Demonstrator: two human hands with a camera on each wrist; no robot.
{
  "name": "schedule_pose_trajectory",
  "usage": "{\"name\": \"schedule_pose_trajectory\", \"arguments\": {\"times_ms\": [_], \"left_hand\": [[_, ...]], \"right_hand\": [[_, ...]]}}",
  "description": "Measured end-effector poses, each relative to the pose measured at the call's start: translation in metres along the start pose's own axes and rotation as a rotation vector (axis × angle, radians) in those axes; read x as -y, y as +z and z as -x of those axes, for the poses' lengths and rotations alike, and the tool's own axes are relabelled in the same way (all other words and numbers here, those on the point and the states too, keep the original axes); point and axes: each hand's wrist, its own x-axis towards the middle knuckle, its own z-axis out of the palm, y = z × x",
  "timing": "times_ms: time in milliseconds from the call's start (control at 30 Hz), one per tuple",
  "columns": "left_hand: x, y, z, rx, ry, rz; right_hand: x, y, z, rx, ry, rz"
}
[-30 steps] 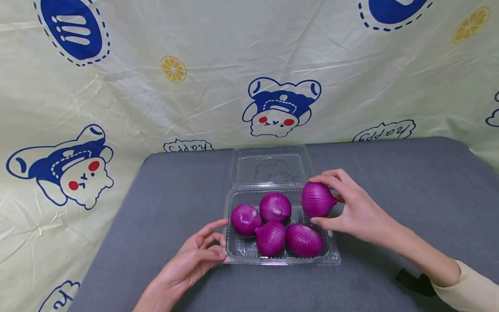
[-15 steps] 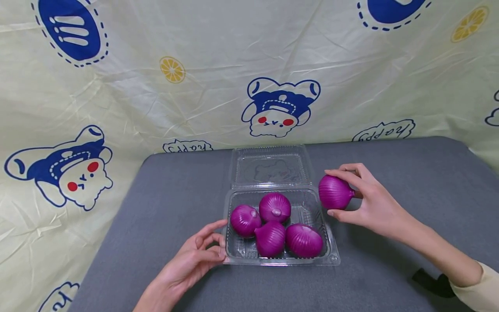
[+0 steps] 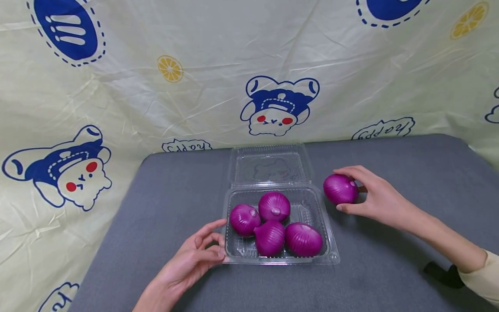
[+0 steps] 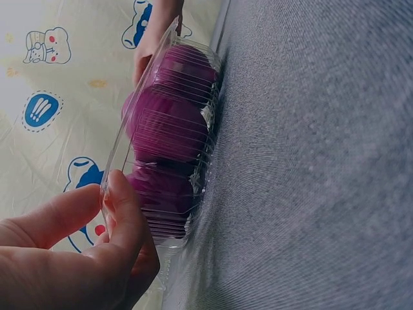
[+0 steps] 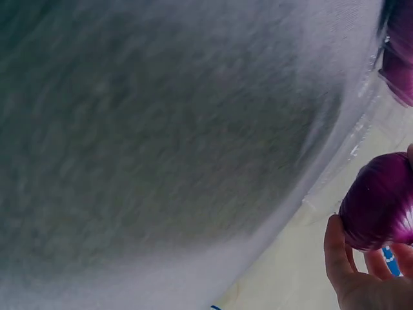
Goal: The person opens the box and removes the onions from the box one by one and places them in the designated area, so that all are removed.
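A clear plastic clamshell box (image 3: 331, 255) lies on the grey table with its lid (image 3: 273, 167) folded back. Inside it sit several purple onions (image 3: 304, 239), grouped toward the left and front, and the back right corner holds none. My left hand (image 3: 196, 253) pinches the box's left rim between thumb and fingers, as the left wrist view shows at the rim (image 4: 116, 145). To the right of the box, my right hand (image 3: 376, 195) grips another onion (image 3: 340, 189) from its right side, thumb in front and fingers behind. In the right wrist view that onion (image 5: 377, 203) is partly cut off.
The grey cloth-covered table (image 3: 183, 186) extends around the box on both sides. Behind it hangs a pale printed curtain (image 3: 210, 104) with cartoon figures. A dark strap (image 3: 442, 275) shows near the right sleeve (image 3: 483, 277).
My right hand has carried its onion from over the box's back right corner out to the right, and the onion has turned and come lower. The left hand stays on the rim.
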Motion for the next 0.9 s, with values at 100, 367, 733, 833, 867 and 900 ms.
{"name": "schedule_pose_trajectory", "arguments": {"times_ms": [100,367,733,833,867,900], "left_hand": [[0.000,-0.001,0.000,0.003,0.004,0.002],[0.001,-0.001,0.000,0.007,0.010,-0.004],[0.000,0.000,0.000,-0.013,-0.009,-0.007],[0.000,0.000,0.000,-0.012,-0.007,-0.007],[0.000,0.000,0.000,-0.010,-0.006,-0.007],[0.000,0.000,0.000,-0.010,-0.005,-0.005]], "right_hand": [[-0.005,0.000,0.000,0.044,0.009,0.031],[-0.022,-0.006,0.005,0.140,0.081,0.074],[-0.034,-0.014,0.009,0.209,0.200,-0.001],[-0.036,-0.015,0.010,0.229,0.216,-0.008],[-0.037,-0.016,0.010,0.237,0.222,-0.008],[-0.038,-0.016,0.011,0.244,0.227,-0.009]]}}
